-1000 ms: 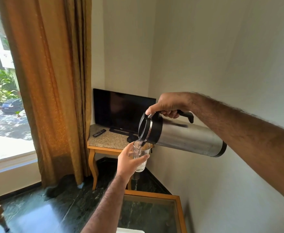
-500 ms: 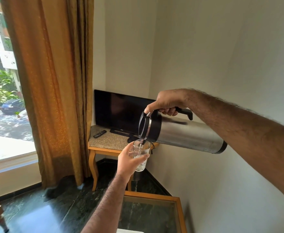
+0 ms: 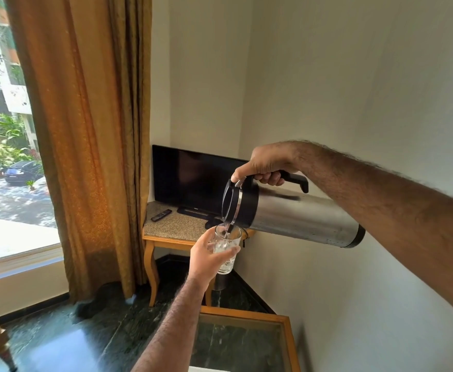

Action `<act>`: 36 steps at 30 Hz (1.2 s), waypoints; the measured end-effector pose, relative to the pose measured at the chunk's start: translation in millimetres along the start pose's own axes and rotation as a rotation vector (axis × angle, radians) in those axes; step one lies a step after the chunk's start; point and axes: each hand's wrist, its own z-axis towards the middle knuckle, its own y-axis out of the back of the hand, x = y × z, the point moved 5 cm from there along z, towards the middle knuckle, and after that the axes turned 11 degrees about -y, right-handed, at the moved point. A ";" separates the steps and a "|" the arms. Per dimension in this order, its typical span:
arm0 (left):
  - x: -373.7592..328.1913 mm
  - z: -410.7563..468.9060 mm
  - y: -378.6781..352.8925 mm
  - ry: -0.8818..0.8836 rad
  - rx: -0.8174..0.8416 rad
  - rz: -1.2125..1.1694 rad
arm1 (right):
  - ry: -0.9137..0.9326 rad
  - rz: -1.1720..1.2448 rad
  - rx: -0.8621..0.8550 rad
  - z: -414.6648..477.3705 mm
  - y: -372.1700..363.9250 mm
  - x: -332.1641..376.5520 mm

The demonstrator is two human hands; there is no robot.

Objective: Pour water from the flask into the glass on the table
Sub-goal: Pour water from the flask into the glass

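Head view: right hand (image 3: 266, 165) clenched on black handle of steel flask (image 3: 295, 214), fingers (image 3: 269, 179) wrapped under grip. Flask tipped near level in mid-air, black spout end down-left over glass (image 3: 226, 247). Thin water stream (image 3: 227, 232) drops into glass. Left hand (image 3: 206, 257) grips glass upright in air, partly filled. Glass-topped bench (image 3: 246, 334) below, well apart. Television (image 3: 193, 181) behind on corner stand.

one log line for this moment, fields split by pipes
phase: pouring | right hand: grips flask handle, tipped near level | left hand: holds glass in air under spout | water: streaming in
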 end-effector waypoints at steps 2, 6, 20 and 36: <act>0.8 0.4 0.0 -0.008 -0.005 -0.001 | 0.002 -0.007 0.003 0.1 -1.2 -0.6; 2.0 1.8 -0.9 -0.013 -0.002 -0.015 | 0.010 -0.006 0.011 0.0 -1.6 -2.3; 7.5 6.4 -1.2 -0.021 -0.001 -0.063 | -0.002 0.030 0.016 5.1 1.4 -10.8; 3.7 12.3 -0.6 -0.031 -0.005 -0.074 | 0.020 0.056 0.012 3.1 7.1 -13.2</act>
